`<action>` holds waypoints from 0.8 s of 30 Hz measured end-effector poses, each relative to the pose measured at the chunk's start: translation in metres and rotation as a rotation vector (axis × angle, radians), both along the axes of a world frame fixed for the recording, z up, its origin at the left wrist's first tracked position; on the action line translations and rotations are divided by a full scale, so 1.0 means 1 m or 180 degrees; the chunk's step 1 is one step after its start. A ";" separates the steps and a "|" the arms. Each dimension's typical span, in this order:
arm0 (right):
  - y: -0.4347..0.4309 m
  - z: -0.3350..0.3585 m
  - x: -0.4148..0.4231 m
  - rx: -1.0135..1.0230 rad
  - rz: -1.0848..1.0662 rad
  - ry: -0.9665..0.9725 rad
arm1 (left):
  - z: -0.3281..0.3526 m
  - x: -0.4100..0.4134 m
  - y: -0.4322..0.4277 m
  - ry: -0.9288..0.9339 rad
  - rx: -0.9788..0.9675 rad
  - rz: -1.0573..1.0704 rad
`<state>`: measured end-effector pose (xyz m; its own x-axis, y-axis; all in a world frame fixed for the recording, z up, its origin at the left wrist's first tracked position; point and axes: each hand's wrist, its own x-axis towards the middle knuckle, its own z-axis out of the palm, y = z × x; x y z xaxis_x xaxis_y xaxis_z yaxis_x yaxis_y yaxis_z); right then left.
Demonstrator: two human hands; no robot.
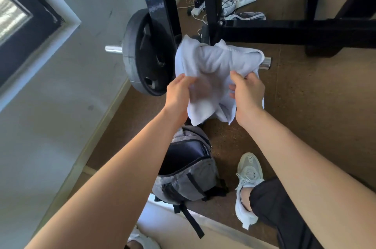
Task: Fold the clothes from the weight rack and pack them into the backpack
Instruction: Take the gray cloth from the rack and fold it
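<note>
A white fleecy garment point(215, 61) hangs bunched in the air in front of the black weight rack point(211, 0). My left hand point(179, 94) grips its lower left edge and my right hand point(248, 92) grips its lower right edge, both shut on the cloth. Directly below on the brown floor stands a grey backpack point(193, 175) with its main compartment unzipped and its dark inside showing. The garment's upper part covers the chrome peg point(266, 63) of the rack.
A black weight plate point(142, 53) sits on a chrome bar left of the garment, close to the grey wall. My right foot in a pale sneaker point(248, 169) stands beside the backpack. Cables, a power strip point(197, 10), shoes and a bag lie beyond the rack.
</note>
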<state>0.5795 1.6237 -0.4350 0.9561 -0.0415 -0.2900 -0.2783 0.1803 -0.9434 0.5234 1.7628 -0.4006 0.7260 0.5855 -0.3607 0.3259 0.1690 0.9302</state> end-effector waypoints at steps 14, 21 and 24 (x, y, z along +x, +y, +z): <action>-0.002 0.032 -0.002 0.1968 0.0327 0.0613 | 0.065 -0.049 0.026 -0.0316 -0.0295 0.0641; 0.001 0.020 0.005 0.1467 -0.0111 0.0786 | 0.056 -0.083 0.054 -0.0070 0.0585 0.0251; 0.006 0.019 0.001 0.1236 -0.0240 0.0823 | 0.056 -0.091 0.062 0.0143 0.0620 0.0605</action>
